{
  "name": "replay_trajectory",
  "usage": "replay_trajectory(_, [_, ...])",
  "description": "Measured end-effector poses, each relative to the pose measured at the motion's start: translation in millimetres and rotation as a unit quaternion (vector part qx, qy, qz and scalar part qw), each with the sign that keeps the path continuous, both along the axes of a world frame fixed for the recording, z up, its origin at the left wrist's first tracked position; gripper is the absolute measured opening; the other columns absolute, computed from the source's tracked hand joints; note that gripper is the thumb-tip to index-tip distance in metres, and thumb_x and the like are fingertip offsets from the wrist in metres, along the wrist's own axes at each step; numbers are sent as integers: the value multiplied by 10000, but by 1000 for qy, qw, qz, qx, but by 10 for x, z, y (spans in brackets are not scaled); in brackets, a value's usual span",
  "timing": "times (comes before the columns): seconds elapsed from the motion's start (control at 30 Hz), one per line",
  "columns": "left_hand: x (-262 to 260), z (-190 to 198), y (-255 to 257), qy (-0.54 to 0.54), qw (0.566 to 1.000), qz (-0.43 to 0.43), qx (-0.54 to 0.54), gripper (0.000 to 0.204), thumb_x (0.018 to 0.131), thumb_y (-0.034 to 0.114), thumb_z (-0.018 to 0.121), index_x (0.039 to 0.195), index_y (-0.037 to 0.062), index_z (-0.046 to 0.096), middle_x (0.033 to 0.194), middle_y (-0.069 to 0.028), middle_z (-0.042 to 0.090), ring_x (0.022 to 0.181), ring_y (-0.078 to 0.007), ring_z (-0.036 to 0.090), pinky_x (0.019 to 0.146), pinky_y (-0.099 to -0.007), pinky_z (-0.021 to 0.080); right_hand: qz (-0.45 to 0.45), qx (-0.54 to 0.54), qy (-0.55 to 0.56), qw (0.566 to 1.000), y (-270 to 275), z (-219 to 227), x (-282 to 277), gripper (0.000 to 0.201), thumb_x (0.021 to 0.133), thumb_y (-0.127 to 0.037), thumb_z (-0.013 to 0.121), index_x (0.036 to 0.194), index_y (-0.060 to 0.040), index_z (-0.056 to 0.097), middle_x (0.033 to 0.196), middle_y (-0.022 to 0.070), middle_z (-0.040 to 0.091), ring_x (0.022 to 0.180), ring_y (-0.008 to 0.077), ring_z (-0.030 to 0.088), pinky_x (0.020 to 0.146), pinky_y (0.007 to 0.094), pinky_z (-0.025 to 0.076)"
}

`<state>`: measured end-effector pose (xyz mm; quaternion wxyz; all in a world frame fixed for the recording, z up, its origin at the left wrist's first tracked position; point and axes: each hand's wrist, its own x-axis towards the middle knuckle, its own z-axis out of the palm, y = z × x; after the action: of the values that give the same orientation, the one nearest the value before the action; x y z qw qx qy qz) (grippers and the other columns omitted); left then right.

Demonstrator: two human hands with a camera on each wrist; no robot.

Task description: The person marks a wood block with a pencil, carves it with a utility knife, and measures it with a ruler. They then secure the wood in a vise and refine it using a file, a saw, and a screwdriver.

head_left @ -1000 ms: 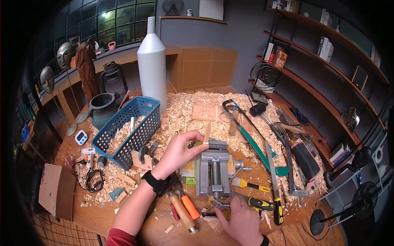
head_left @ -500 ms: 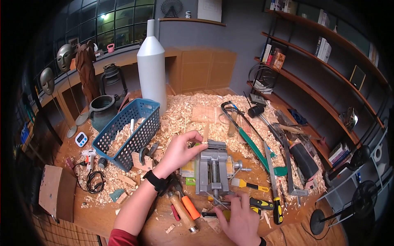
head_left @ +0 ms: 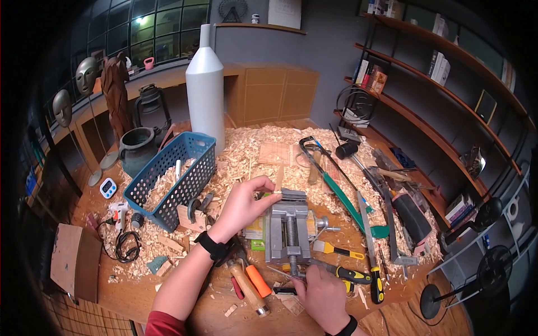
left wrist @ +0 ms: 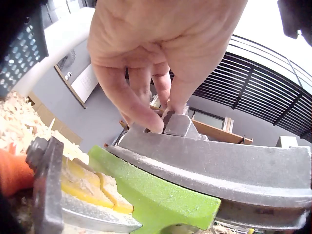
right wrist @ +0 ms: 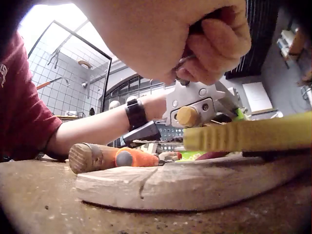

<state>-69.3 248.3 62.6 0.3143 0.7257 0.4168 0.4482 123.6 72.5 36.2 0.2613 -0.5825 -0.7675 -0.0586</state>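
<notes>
A grey metal bench vise (head_left: pixel 288 229) sits mid-table, its screw toward me. My left hand (head_left: pixel 241 206) pinches a thin, pointed wooden strip (head_left: pixel 279 176) standing upright at the vise's far end. In the left wrist view, the left thumb and fingers (left wrist: pixel 155 122) come down right at the jaw's top edge. At the near end, my right hand (head_left: pixel 325 297) grips the thin crank bar (head_left: pixel 277 271) of the vise. Curled fingers (right wrist: pixel 214 53) of that hand show in the right wrist view, beside the vise's end plate (right wrist: pixel 195 105).
Left of the vise stands a blue perforated basket (head_left: pixel 162 185) of shavings. A wood-handled tool (head_left: pixel 249 288) and an orange handle (head_left: pixel 258 281) lie in front. To the right are a brush (head_left: pixel 339 250), a green-framed saw (head_left: pixel 342 196) and a yellow-black handle (head_left: pixel 376 285). Wood shavings (head_left: pixel 241 151) cover the back.
My right hand has gone from loosely spread fingers at the crank bar to curled fingers around it. The left hand keeps its pinch on the strip. The view has shifted slightly.
</notes>
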Motion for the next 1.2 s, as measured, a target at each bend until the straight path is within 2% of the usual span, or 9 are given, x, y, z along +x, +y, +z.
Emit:
replay_trajectory(0.27, [11, -54, 44, -23, 999, -13, 22, 208, 861, 173, 747, 918, 3, 642, 769, -71, 677, 591, -102, 599, 577, -273, 465, 12, -50, 145, 988, 64, 80, -39, 397, 785, -247, 787, 637, -23, 494, 567, 129, 547, 502, 332, 577, 469, 401, 431])
replay_trajectory(0.47, [6, -18, 18, -15, 1000, -12, 22, 210, 869, 167, 743, 923, -5, 636, 818, -83, 704, 639, -92, 614, 596, -271, 486, 10, -124, 302, 945, 123, -168, -90, 270, 840, -170, 740, 709, 35, 622, 534, 91, 529, 439, 189, 447, 457, 328, 359])
replay_trajectory(0.53, [9, -23, 5, -16, 999, -18, 28, 206, 872, 161, 741, 927, -6, 635, 838, -86, 713, 662, -86, 622, 599, -269, 494, 0, -193, 421, 886, 127, -278, -132, 228, 871, -166, 731, 756, 21, 669, 549, -14, 504, 492, 70, 380, 465, 271, 315])
replay_trajectory(0.63, [-4, 30, 1, -4, 999, -31, -21, 168, 910, 126, 709, 954, 4, 601, 929, -33, 689, 811, -51, 608, 568, -231, 548, -27, -281, 537, 795, 111, -247, -222, 217, 848, -182, 745, 876, 30, 710, 598, 8, 589, 590, 43, 503, 547, 243, 411])
replay_trajectory(0.73, [1, 14, 30, -22, 998, -40, -37, 161, 914, 124, 703, 951, 5, 602, 926, -29, 689, 809, -47, 607, 567, -221, 541, -26, -324, 575, 751, 116, -219, -281, 249, 875, -209, 743, 858, 36, 701, 609, -52, 556, 632, 5, 460, 534, 227, 380])
replay_trajectory(0.87, [-2, -2, 34, -51, 998, -35, -31, 186, 895, 142, 725, 948, -3, 621, 870, -58, 713, 684, -55, 612, 533, -242, 504, -11, -316, 518, 795, 125, -172, -271, 351, 877, -311, 748, 763, 9, 659, 569, -5, 562, 539, 70, 510, 505, 275, 391])
replay_trajectory(0.93, [15, 3, 12, -40, 998, -27, -32, 178, 899, 136, 721, 946, -3, 619, 850, -49, 705, 681, -39, 596, 522, -242, 502, -38, -193, 297, 934, 87, -48, -269, 445, 855, -371, 766, 648, -26, 577, 512, 21, 457, 468, 147, 429, 469, 318, 354])
replay_trajectory(1.03, [29, -30, 17, -61, 997, -31, -30, 177, 902, 134, 717, 942, -6, 616, 871, -62, 717, 664, -44, 593, 514, -245, 503, -52, -115, 281, 951, 83, -76, -320, 514, 831, -428, 770, 619, -27, 528, 520, 104, 481, 469, 267, 488, 486, 371, 402])
replay_trajectory(1.2, [48, -9, -39, -76, 996, -31, -24, 173, 902, 126, 715, 935, -11, 614, 875, -83, 728, 663, -55, 606, 515, -248, 497, -71, -75, 244, 964, 74, -40, -289, 460, 829, -398, 769, 661, -33, 545, 529, 99, 523, 507, 295, 568, 496, 383, 434])
